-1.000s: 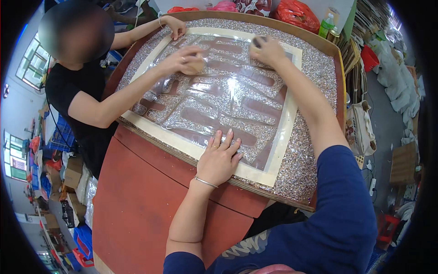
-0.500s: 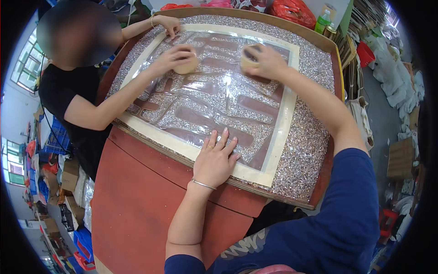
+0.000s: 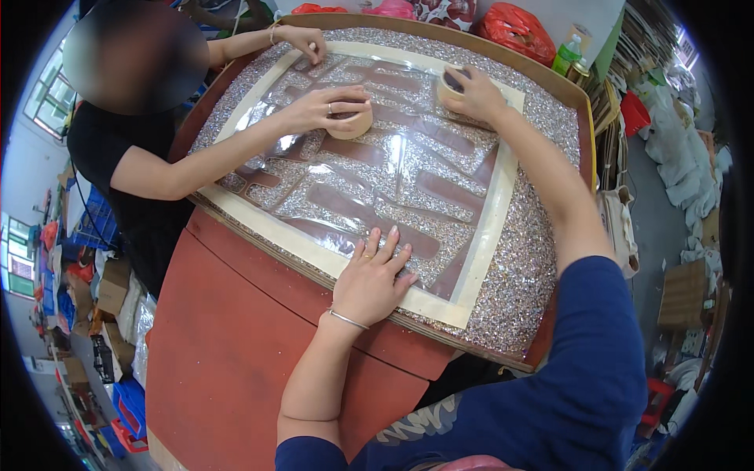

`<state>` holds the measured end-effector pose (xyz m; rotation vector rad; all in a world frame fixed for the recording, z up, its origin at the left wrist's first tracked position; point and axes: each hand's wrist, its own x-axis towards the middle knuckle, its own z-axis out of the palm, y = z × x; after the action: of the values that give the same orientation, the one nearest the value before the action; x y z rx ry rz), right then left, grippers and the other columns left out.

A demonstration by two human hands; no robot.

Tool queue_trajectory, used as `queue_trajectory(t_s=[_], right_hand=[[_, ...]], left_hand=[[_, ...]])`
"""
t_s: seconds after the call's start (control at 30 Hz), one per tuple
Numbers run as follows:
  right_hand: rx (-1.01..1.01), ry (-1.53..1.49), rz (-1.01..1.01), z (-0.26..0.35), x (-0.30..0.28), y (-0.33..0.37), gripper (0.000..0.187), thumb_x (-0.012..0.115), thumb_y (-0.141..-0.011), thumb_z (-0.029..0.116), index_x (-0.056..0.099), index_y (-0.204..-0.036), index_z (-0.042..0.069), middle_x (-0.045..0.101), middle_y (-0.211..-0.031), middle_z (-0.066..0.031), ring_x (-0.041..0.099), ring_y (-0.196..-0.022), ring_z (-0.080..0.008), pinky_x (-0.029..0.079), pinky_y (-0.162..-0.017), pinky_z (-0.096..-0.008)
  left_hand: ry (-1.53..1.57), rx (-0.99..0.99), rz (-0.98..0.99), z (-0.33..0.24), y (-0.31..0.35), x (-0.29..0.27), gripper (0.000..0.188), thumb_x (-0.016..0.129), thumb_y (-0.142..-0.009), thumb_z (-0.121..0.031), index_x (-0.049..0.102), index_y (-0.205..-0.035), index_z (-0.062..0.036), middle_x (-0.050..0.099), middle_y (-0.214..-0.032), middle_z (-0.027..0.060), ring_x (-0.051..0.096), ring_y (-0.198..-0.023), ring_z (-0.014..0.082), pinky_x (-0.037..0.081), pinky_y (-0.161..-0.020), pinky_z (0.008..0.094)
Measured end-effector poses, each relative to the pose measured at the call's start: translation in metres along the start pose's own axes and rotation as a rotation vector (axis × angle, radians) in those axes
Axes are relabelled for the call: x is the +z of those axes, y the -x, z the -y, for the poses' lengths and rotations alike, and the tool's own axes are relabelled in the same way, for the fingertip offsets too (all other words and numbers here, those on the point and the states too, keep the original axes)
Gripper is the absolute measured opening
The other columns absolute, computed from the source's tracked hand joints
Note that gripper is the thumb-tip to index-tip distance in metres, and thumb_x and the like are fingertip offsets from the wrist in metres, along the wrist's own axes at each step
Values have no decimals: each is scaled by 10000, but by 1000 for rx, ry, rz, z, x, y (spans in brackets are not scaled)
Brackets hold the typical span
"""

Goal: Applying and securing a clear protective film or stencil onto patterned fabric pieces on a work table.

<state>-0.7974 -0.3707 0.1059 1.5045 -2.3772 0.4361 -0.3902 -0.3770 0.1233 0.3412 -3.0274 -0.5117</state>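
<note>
In front of me lies a clear plastic sheet [image 3: 338, 177] with strap-like and blob-shaped patterns, framed by a cream border [image 3: 433, 312]. It rests over loose silvery glitter [image 3: 536, 259] in a shallow wooden tray [image 3: 585, 149]. My left hand [image 3: 373, 275] is spread flat on the sheet's near edge, fingers apart. At the far right of the sheet, my right hand [image 3: 481, 98] grips a cream tape roll [image 3: 448, 94] resting on the plastic. Across from it, a co-worker's hand [image 3: 334, 106] holds another tape roll [image 3: 351, 128] on the sheet. Their other hand [image 3: 308, 41] touches the far-left corner.
A red board [image 3: 251, 330] extends on the near side of the tray. Behind the tray stand a red plastic bag [image 3: 514, 31] and a green bottle [image 3: 567, 53]. A red bucket [image 3: 635, 114] and white sacks [image 3: 679, 133] are on the right. Boxes lie at left.
My right hand has shifted with its tape roll slightly right and away from me. The co-worker's roll has moved right. My left hand stays flat in place.
</note>
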Motion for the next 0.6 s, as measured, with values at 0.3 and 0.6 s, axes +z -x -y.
queue_trajectory(t_s=[0.3,0.6], right_hand=[[30,-52,55,40,25,-75,759,628,-709,563,439,-1363,229,468,-1277,-207,500,-1140,-375,429,-964,-422],[109,-22,-7,86,53,-108,701,609,-702,548,476,-1325,256,481,-1279,-178,493,-1136,-393,457,-932,-445]], left_hand=[[17,20,-26,2,1,1,463,525,-894,-378,541,-1252,-85,412,-1391,182,342,-1296,414,288,-1063,484],[23,9,-38,3,2,3,453,525,-893,-361,537,-1255,-88,422,-1384,180,354,-1288,413,295,-1059,478]])
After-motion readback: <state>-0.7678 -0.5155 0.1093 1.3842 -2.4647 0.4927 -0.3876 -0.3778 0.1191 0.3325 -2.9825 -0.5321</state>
